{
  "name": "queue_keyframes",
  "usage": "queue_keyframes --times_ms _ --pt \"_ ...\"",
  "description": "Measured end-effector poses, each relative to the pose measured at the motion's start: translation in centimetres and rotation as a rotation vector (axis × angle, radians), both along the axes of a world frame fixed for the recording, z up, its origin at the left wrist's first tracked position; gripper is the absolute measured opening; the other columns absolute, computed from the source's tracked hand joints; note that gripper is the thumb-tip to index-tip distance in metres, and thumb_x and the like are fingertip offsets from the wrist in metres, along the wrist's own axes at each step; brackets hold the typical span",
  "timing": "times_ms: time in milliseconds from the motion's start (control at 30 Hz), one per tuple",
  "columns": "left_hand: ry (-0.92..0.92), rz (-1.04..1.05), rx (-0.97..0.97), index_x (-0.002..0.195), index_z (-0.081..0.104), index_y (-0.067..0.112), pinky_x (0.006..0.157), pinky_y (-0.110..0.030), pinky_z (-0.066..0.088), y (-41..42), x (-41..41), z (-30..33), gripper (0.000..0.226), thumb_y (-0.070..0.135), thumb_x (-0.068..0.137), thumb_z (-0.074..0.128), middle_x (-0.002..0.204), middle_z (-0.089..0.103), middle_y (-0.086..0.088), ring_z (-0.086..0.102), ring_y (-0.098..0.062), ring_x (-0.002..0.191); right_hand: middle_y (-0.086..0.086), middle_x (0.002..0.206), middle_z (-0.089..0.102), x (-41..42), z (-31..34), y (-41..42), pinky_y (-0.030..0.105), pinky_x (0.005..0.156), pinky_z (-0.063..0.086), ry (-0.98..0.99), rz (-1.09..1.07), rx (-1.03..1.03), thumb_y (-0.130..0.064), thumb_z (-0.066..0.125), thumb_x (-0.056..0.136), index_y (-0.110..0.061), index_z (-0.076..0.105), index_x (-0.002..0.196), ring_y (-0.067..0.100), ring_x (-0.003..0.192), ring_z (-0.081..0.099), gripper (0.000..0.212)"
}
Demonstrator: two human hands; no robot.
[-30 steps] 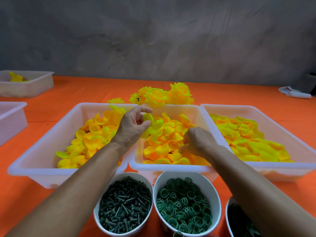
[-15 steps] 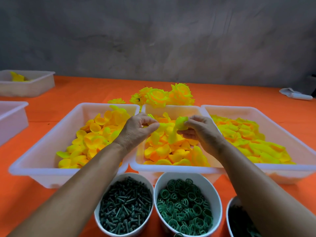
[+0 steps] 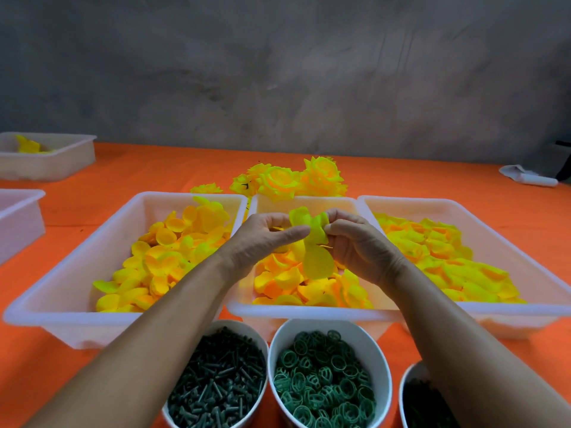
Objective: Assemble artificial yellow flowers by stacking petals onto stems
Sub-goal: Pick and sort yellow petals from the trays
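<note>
Nearest me sit the bowl of dark green stems (image 3: pixel 216 387) and the bowl of green rings (image 3: pixel 324 381), close by so I can reach them without stretching. Above the middle tray (image 3: pixel 309 312), my left hand (image 3: pixel 262 239) and right hand (image 3: pixel 361 245) both pinch a yellow petal piece (image 3: pixel 313 242) between them, lifted clear of the loose petals, I judge so I can find its centre for threading. Beyond the trays, finished yellow flowers (image 3: pixel 296 180) lie on the orange desk (image 3: pixel 154 168), out of my working space.

Third bowl (image 3: pixel 411 393) — cut off, contents unclear
</note>
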State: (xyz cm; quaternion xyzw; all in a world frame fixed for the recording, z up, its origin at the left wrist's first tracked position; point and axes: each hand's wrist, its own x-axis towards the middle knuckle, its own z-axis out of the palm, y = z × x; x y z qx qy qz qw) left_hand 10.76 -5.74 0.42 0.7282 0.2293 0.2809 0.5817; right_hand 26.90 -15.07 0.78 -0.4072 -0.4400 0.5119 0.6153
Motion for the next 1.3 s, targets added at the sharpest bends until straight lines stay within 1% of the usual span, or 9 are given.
queue_keyframes --times_ms 200,533,667,767,867,1000,1067,1167,1300 --pt "-0.104 0.012 -0.070 0.083 0.071 0.012 0.071 -0.021 0.049 -0.1 0.2 -0.7 0.014 0.001 0.074 0.072 0.076 0.072 0.001 0.063 -0.010 0.072 0.007 0.072 0.064 0.1 -0.3 0.3 0.029 0.059 0.055 -0.065 -0.113 -0.046 0.003 0.045 0.090 -0.008 0.059 0.081 0.018 0.064 0.063 0.020" --pt "-0.013 0.074 0.020 0.074 0.068 0.012 0.057 -0.019 0.052 -0.3 0.6 -1.0 0.014 0.009 0.087 0.064 0.063 0.069 0.004 0.063 -0.007 0.059 0.003 0.064 0.059 -0.3 0.0 -0.1 0.022 0.053 0.042 -0.480 -0.387 -0.195 -0.009 0.066 0.086 -0.013 0.059 0.071 0.007 0.051 0.057 0.017" --pt "0.042 0.094 0.067 0.079 0.069 0.011 0.058 -0.024 0.054 -0.4 0.7 -1.1 0.009 0.004 0.086 0.066 0.068 0.070 0.001 0.063 -0.010 0.060 0.009 0.075 0.063 -0.6 0.9 -0.5 0.020 0.049 0.044 -0.684 -0.432 -0.252 -0.006 0.066 0.085 -0.006 0.065 0.089 0.013 0.057 0.060 0.004" --pt "0.136 0.053 0.130 0.076 0.067 0.010 0.059 -0.027 0.051 -0.4 0.8 -1.1 0.012 0.005 0.087 0.065 0.067 0.067 -0.002 0.061 -0.013 0.060 0.013 0.099 0.067 -0.5 1.1 -1.2 0.027 0.069 0.052 -0.904 -0.470 -0.258 -0.008 0.070 0.082 -0.001 0.066 0.110 0.020 0.083 0.064 0.029" --pt "0.234 0.024 0.224 0.077 0.066 0.008 0.062 -0.032 0.048 -0.6 1.0 -1.1 0.011 0.009 0.088 0.065 0.069 0.064 -0.007 0.057 -0.017 0.063 0.015 0.110 0.069 1.0 1.9 -2.5 0.037 0.094 0.049 -0.955 -0.587 -0.229 -0.006 0.070 0.080 -0.001 0.068 0.110 0.025 0.103 0.064 0.030" --pt "0.409 0.026 0.318 0.079 0.065 -0.004 0.056 -0.027 0.035 -1.0 1.3 -0.9 0.028 0.022 0.088 0.067 0.068 0.052 -0.009 0.043 -0.016 0.060 0.015 0.108 0.070 5.1 2.3 -5.0 0.031 0.087 0.047 -1.007 -0.763 -0.291 -0.003 0.067 0.080 -0.003 0.071 0.105 0.023 0.100 0.065 0.025" --pt "0.508 0.061 0.420 0.070 0.058 0.004 0.053 -0.027 0.029 -1.3 1.6 -0.7 0.030 0.027 0.087 0.068 0.066 0.046 -0.006 0.037 -0.015 0.057 0.012 0.106 0.071 7.1 1.8 -6.2 0.028 0.080 0.050 -1.131 -0.780 -0.400 -0.004 0.066 0.080 -0.007 0.072 0.103 0.022 0.097 0.066 0.024" --pt "0.597 0.098 0.563 0.077 0.054 0.013 0.065 -0.031 0.034 -1.9 2.2 0.0 0.026 0.032 0.085 0.069 0.085 0.053 -0.005 0.048 -0.020 0.078 0.007 0.118 0.067 9.2 0.6 -7.2 0.027 0.087 0.047 -1.386 -0.617 -0.612 -0.012 0.068 0.081 -0.014 0.069 0.113 0.022 0.110 0.061 0.032" --pt "0.728 0.205 0.719 0.122 0.054 0.015 0.099 -0.038 0.039 -2.6 3.1 1.4 0.050 0.043 0.083 0.068 0.132 0.045 -0.007 0.043 -0.025 0.123 0.001 0.140 0.051 9.8 -0.8 -7.2 0.030 0.103 0.039 -1.605 -0.362 -0.750 -0.024 0.063 0.087 -0.023 0.054 0.133 0.019 0.129 0.046 0.047"
